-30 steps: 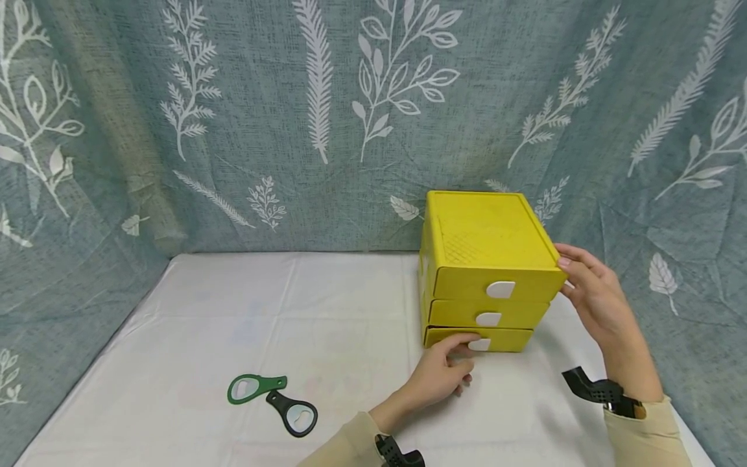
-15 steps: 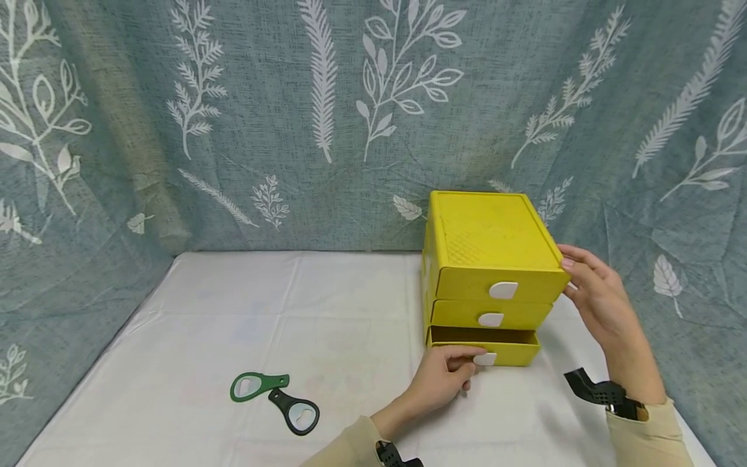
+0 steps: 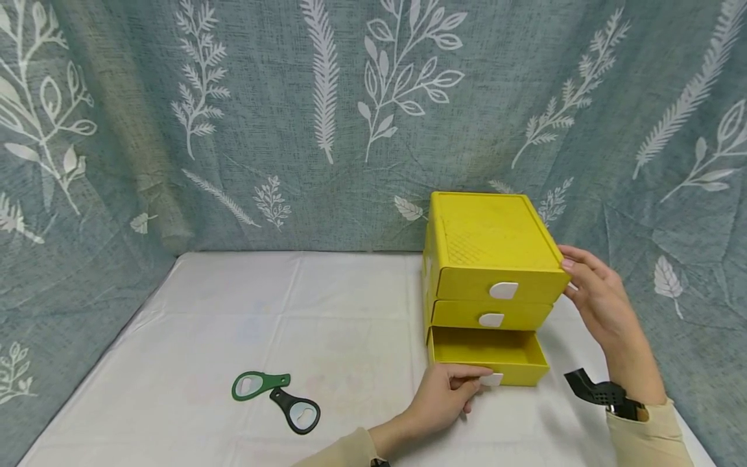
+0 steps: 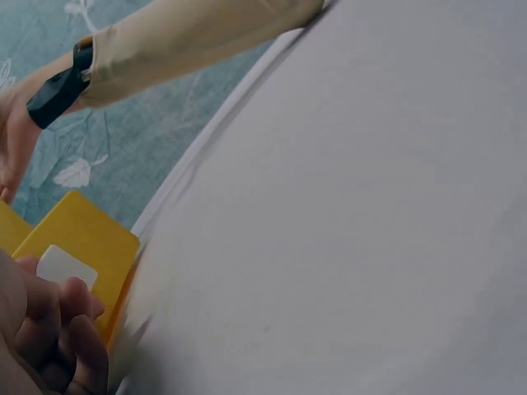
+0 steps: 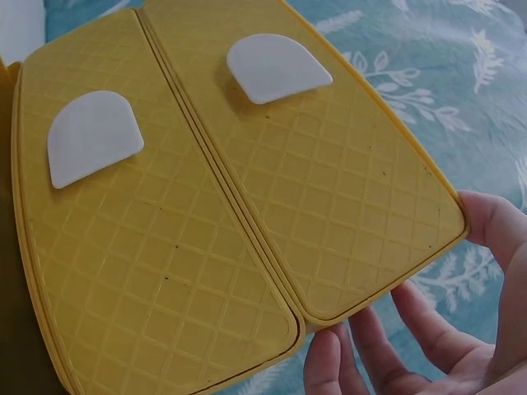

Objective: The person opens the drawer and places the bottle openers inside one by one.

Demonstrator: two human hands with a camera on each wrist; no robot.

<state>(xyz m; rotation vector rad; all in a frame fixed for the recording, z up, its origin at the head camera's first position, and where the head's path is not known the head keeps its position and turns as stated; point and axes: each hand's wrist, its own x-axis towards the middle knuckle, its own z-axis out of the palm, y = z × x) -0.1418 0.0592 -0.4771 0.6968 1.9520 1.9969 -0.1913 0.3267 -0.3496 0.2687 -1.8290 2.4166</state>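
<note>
A yellow three-drawer cabinet [image 3: 490, 227] stands on the right half of the table, its bottom drawer [image 3: 525, 375] pulled out and showing a bare inside where visible. My left hand [image 3: 438, 399] pinches that drawer's white handle [image 3: 493, 379]; curled fingers also show by the handle [image 4: 66, 266] in the left wrist view. Against the cabinet's right side rests my right hand [image 3: 604, 301], thumb near the top front corner. In the right wrist view the right hand's fingers [image 5: 428, 329] lie along the side, beside two closed drawers with white handles.
On the white-covered table [image 3: 338, 285], left of the cabinet, lie a green bottle opener [image 3: 273, 381] and a black bottle opener [image 3: 284, 402], nearly touching. A teal leaf-patterned curtain [image 3: 262, 130] hangs behind the table.
The bottom drawer has slid out toward me from almost closed, with my left hand moving along with its handle. My right hand stays against the cabinet's side.
</note>
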